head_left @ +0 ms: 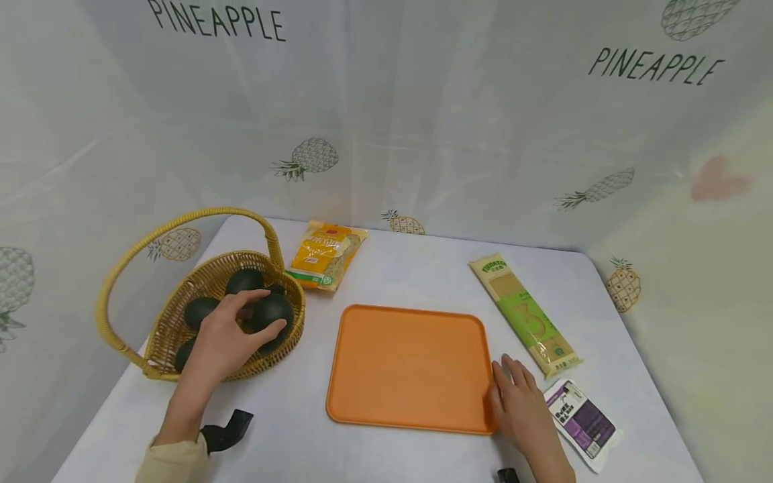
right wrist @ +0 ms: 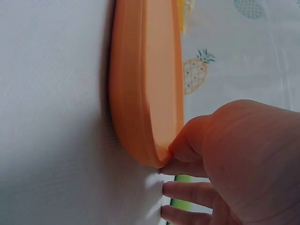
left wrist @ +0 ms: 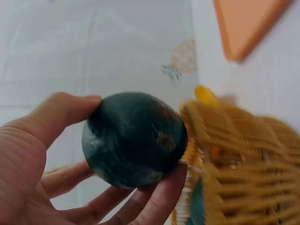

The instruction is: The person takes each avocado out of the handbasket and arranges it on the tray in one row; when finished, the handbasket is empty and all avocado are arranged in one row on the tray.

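In the head view my left hand (head_left: 226, 335) is over the wicker basket (head_left: 160, 342) at the left. Thumb and fingers grip a dark green round fruit (left wrist: 133, 140), which shows a brown stem scar in the left wrist view. Several more such fruits (head_left: 199, 312) lie in the basket. At the right edge of the orange tray (head_left: 413, 369) is my right hand (head_left: 525, 406). Its thumb and index finger pinch the tray's rim near a corner in the right wrist view, while the other fingers stay outside it. Nothing lies on the tray.
Behind the basket lies a yellow and orange food packet (head_left: 328, 256). To the tray's right are a long green noodle packet (head_left: 525, 315) and a white and purple pouch (head_left: 582, 422). The basket's tall handle (head_left: 111, 295) arches up at the left. A pineapple-print curtain (head_left: 423, 134) hangs behind.
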Demonstrator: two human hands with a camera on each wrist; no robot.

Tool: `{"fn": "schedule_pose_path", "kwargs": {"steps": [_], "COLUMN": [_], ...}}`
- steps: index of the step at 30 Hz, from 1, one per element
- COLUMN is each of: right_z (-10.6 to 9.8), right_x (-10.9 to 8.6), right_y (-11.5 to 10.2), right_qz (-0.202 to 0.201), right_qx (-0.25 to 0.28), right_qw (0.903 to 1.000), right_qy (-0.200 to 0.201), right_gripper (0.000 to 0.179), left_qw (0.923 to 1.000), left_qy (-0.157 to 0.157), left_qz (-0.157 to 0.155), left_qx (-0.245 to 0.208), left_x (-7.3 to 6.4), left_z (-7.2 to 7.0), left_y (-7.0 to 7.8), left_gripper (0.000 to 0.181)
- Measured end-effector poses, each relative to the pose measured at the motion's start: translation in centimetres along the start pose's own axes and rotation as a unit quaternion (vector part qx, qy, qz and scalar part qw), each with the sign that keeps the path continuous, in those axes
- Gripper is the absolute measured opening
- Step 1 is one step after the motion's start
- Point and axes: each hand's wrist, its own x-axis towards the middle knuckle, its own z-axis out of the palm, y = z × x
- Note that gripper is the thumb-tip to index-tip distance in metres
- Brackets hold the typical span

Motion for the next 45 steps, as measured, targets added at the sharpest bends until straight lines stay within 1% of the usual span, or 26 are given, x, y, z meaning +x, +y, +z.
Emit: {"fn": "schedule_pose_path", "kwargs": {"steps": [6,17,25,32,37,39,43,45], "right_z": [0.0,-0.2,-0.3,-0.2,-0.1,-0.1,-0.1,-0.1], "right_x": [0.0,0.0,0.0,0.0,0.1,0.1,0.0,0.1], "right_y": [0.0,-0.1,-0.1,-0.1,-0.2,-0.2,-0.2,-0.2], "right_qz": [-0.001,0.011,0.010,0.018,0.023,0.025,0.027,0.025], "right_qx": [0.002,0.007,0.007,0.009,0.008,0.008,0.005,0.006], "right_qw": [1.0000,0.9999,0.9999,0.9996,0.9993,0.9993,0.9992,0.9993], "right_qy": [0.001,-0.011,-0.009,-0.021,-0.027,-0.027,-0.029,-0.027], "right_gripper": [0.041,0.042,0.041,0.043,0.044,0.044,0.044,0.044], "left_qw": [0.9995,0.9977,0.9960,0.9945,0.9945,0.9947,0.9953,0.9958], "left_qy": [-0.013,-0.044,-0.057,-0.087,-0.087,-0.084,-0.079,-0.079], "left_qz": [0.017,0.029,0.045,0.031,0.031,0.037,0.043,0.037], "left_qx": [-0.024,-0.043,-0.051,-0.048,-0.049,-0.048,-0.035,-0.026], "left_x": [-0.5,-0.9,-0.8,-0.9,-0.7,-0.6,-0.4,-0.3], "left_z": [0.4,2.3,3.5,4.5,5.3,5.7,6.6,7.1], "left_y": [1.5,3.1,3.6,4.1,4.3,4.3,4.2,4.2], "left_gripper": [0.065,0.060,0.059,0.059,0.057,0.057,0.055,0.054]}}
